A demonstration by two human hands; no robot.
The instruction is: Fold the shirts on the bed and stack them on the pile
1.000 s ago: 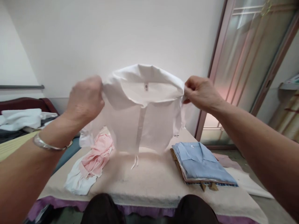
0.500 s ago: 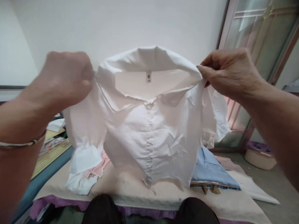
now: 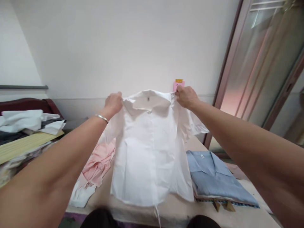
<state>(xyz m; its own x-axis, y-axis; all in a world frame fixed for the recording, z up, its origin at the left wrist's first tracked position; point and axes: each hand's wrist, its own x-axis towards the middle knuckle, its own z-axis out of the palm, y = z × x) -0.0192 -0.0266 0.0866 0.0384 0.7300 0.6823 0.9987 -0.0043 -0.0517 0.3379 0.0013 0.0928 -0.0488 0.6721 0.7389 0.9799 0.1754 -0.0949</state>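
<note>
A white blouse [image 3: 147, 152] hangs spread out in front of me, its front facing me and a small label [image 3: 148, 98] showing inside the collar. My left hand [image 3: 114, 102] is closed on the shoulder at the left, and my right hand [image 3: 187, 96] pinches the opposite shoulder. Both arms are stretched forward. Short sleeves hang outside each hand, and the lower hem reaches down near the covered surface [image 3: 175, 210]. A thin cord dangles below the hem.
Crumpled pink clothing [image 3: 98, 164] lies at the left, with white cloth [image 3: 82, 193] beside it. A folded blue shirt [image 3: 213, 174] tops a stack at the right. White garments [image 3: 21, 120] are piled at the far left. A pink paper [image 3: 175, 85] is on the wall.
Both hands have moved forward, away from me, and closer together, carrying the blouse. It now hangs farther off and straighter, with its body stretched out. The view has tilted slightly.
</note>
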